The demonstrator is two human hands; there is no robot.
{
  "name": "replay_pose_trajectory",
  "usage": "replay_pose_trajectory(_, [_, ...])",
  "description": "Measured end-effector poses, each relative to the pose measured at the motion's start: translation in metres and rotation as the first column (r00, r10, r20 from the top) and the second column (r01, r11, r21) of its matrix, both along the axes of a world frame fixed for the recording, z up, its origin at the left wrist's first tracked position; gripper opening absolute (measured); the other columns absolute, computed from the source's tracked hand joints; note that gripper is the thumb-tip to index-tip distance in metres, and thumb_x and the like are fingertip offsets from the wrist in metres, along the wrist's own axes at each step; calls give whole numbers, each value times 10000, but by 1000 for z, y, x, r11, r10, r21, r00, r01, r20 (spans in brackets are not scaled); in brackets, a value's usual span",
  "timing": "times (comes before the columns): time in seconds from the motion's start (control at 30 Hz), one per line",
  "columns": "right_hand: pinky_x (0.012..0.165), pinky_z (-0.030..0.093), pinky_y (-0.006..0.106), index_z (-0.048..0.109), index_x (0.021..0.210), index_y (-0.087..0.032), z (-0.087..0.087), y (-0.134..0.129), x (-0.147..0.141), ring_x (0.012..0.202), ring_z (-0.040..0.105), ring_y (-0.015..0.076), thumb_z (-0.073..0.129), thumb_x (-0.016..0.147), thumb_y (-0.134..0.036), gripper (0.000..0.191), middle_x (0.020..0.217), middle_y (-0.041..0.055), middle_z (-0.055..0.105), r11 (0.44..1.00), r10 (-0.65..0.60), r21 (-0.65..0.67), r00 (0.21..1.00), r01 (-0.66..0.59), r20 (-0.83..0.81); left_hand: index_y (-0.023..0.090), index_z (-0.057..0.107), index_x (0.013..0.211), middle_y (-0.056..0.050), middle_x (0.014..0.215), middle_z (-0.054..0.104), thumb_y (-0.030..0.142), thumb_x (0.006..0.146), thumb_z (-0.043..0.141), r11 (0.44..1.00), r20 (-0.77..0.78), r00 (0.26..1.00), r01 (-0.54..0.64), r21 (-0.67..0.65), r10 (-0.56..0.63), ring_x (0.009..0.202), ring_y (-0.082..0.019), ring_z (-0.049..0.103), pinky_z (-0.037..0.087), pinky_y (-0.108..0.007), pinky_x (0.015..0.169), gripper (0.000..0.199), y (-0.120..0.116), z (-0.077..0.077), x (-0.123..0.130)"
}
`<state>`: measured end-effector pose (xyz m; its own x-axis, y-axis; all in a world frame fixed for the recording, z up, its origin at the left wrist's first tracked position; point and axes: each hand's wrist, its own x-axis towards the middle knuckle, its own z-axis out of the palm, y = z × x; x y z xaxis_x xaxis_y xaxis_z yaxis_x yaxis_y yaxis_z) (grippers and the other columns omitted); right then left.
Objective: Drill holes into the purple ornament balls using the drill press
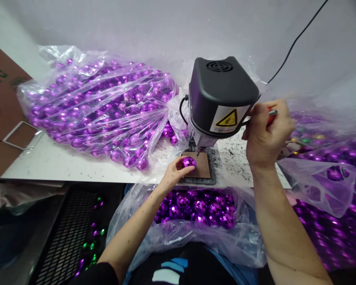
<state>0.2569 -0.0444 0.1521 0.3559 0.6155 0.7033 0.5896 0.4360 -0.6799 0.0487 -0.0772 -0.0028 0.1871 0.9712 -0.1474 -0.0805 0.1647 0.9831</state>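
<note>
My left hand (178,170) pinches a shiny purple faceted ball (189,163) between thumb and fingers. The ball is over a brown board (204,166) on the grey base (211,180) of a small black drill press (224,83), just left of the drill tip. My right hand (268,122), at the right of the machine, has its fingers wrapped round a handle with a red part and a metal end. Below the base, an open clear bag (178,233) holds several purple balls (200,208).
A large clear bag of purple balls (103,111) lies at the left, beside a cardboard box (6,99). More bagged purple balls (335,229) are at the right. Dark shavings dot the white table (62,162). A black crate (71,233) stands lower left; a cable (296,39) hangs upper right.
</note>
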Motion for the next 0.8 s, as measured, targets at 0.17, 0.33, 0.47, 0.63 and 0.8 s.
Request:
replay_pose_trajectory(0.17, [587,292,237,488,809,-176,0,0,0,562,399,56,434,899,-728,562,610,-64,403,1000,-3,3,1000,3,-5,184,650,1189,-56,1061,714,450,660,876,990,84,994,82,-111,-73,787,-142,650,434,-220,569,634,-1,6,-4])
replay_pose_trajectory(0.33, [586,298,237,484,807,-178,2,-1,0,556,393,50,426,892,-742,574,605,-68,398,1000,-18,-1,1000,18,2,193,613,1207,-47,1090,708,379,699,857,994,-73,997,-7,108,15,956,-185,662,526,-296,826,594,2,1,-10])
replay_pose_trajectory(0.47, [594,319,246,491,809,-179,2,-2,-1,563,403,54,448,902,-712,543,600,-65,409,1000,4,-5,1000,-4,-12,213,598,1238,-48,1129,706,322,754,817,967,-255,964,-10,256,78,990,-199,666,526,-330,885,542,8,-8,-9])
replay_pose_trajectory(0.63, [584,320,245,492,811,-180,2,-2,-1,563,404,57,475,914,-666,497,597,-63,410,1000,18,-1,999,-18,-32,221,589,1242,-59,1169,691,228,763,809,916,-409,901,35,400,144,1039,-229,651,510,-385,951,527,17,-17,5])
replay_pose_trajectory(0.8, [572,314,241,492,813,-183,2,-2,-1,552,396,57,475,917,-660,489,589,-65,405,1000,29,0,999,-29,-34,213,566,1275,-85,1208,679,238,790,815,830,-545,801,115,545,247,1101,-272,622,497,-433,975,546,20,-20,17])
